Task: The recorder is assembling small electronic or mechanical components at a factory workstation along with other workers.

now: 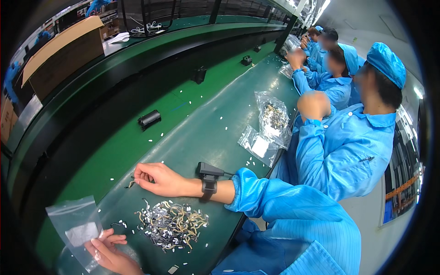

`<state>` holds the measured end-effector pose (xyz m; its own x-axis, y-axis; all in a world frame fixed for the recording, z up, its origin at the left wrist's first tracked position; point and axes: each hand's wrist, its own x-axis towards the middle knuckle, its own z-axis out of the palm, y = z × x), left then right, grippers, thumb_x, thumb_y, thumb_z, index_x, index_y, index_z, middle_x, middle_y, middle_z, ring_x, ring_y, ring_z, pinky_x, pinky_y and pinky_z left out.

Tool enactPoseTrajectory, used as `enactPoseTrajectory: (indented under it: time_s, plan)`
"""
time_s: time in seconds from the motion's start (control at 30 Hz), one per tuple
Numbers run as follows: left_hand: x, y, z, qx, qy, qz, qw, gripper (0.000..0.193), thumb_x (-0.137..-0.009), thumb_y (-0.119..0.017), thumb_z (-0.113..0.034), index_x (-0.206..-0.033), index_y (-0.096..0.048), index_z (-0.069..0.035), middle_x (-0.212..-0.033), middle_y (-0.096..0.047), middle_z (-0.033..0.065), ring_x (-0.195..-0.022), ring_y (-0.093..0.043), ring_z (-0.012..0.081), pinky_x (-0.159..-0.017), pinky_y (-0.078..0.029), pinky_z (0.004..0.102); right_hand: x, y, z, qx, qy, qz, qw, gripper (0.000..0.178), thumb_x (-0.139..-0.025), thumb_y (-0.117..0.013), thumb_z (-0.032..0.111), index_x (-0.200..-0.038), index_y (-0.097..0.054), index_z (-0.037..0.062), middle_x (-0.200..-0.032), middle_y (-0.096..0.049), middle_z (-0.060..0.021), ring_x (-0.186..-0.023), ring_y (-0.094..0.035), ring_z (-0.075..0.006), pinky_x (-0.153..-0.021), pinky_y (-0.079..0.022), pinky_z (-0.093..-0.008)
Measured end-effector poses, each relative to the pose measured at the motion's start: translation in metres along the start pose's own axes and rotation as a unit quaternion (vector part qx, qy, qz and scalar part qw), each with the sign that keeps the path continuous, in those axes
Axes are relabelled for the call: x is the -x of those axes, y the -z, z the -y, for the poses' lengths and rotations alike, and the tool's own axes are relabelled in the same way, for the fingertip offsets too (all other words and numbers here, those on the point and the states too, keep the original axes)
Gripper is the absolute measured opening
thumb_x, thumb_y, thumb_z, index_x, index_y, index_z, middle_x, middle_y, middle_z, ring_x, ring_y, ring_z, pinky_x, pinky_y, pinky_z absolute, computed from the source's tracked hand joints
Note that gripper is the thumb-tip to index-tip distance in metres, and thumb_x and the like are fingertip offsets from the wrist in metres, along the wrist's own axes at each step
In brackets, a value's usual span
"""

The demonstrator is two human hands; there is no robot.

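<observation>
Lower left, my left hand (114, 256) grips the edge of a clear zip bag (71, 213) with a white label (83, 233) in or on it. My right hand (160, 180) is closed above the green worktop, its fingertips pinching a short dark and yellowish cable (130, 184). A black device (209, 176) is strapped to that wrist. Between my hands and nearer to me spreads a loose pile of short cables (172, 224), black, grey and yellowish with small white ends. A few dark cables (119, 223) lie apart from it, close to my left fingers.
Right of my arm, a clear bag of similar cables (275, 117) lies by another clear bag (257, 144). Coworkers in blue (348, 142) sit along the bench. Beyond it, a black cylinder (149, 120) and white bits lie on a green surface. A cardboard box (64, 57) stands far left.
</observation>
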<state>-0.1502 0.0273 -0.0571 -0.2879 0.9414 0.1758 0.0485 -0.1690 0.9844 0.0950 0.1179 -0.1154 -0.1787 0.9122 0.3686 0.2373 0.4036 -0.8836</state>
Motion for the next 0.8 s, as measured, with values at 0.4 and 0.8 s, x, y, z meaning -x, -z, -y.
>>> enactPoseTrajectory:
  time_s: [0.4, 0.8]
  plan:
    - [-0.011, 0.01, 0.006, 0.23, 0.13, 0.069, 0.962, 0.036, -0.108, -0.053, -0.021, -0.126, -0.06, 0.01, -0.126, -0.065, 0.0271, -0.092, -0.071, 0.0316, -0.074, -0.056, 0.033, -0.001, -0.001, 0.003, -0.01, -0.007, 0.001, 1.0, 0.01, -0.097, -0.065, 0.008, -0.098, -0.059, -0.0001, -0.084, -0.065, -0.0082, -0.075, -0.064, -0.0186, -0.068, -0.052, -0.0336]
    - [-0.01, 0.02, 0.049, 0.154, 0.099, 0.033, 0.983, 0.043, -0.109, -0.05, -0.026, -0.129, -0.051, 0.012, -0.128, -0.064, 0.028, -0.091, -0.072, 0.0298, -0.086, -0.057, 0.0441, -0.002, -0.008, 0.011, 0.019, -0.029, -0.007, 0.999, 0.01, -0.098, -0.066, 0.014, -0.098, -0.064, 0.0036, -0.082, -0.068, -0.008, -0.074, -0.063, -0.0113, -0.067, -0.053, -0.0302]
